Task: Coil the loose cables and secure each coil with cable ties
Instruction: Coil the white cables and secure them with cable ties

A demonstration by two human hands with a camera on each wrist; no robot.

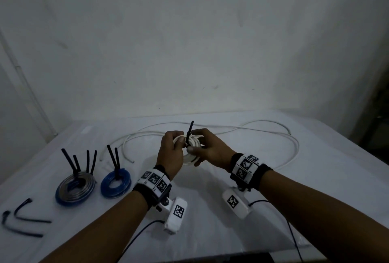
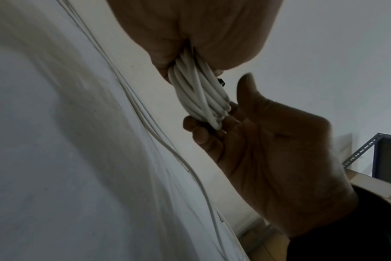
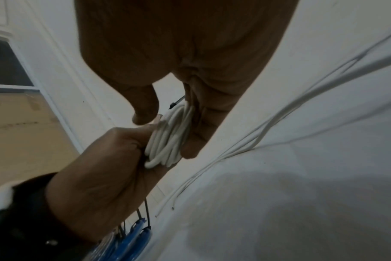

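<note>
A white cable coil [image 1: 192, 158] is held above the white-covered table [image 1: 210, 231] between both hands. My left hand [image 1: 179, 143] grips its left side, with the strands bunched in the fingers [image 2: 165, 58]. My right hand [image 1: 196, 148] holds the right side, the coil [image 3: 167, 139] sitting between thumb and fingers. A black cable tie [image 1: 190, 131] stands up from the coil's top between the thumbs; its head [image 2: 221, 82] shows beside the strands [image 2: 199, 91]. The rest of the white cable [image 1: 242, 129] trails loose across the table behind.
Two tied coils lie at the left: a blue-and-grey one [image 1: 74, 188] and a blue one [image 1: 115, 182], each with black tie tails sticking up. Several loose black ties [image 1: 23, 218] lie at the near left. A metal shelf [image 2: 382, 155] stands off to the right.
</note>
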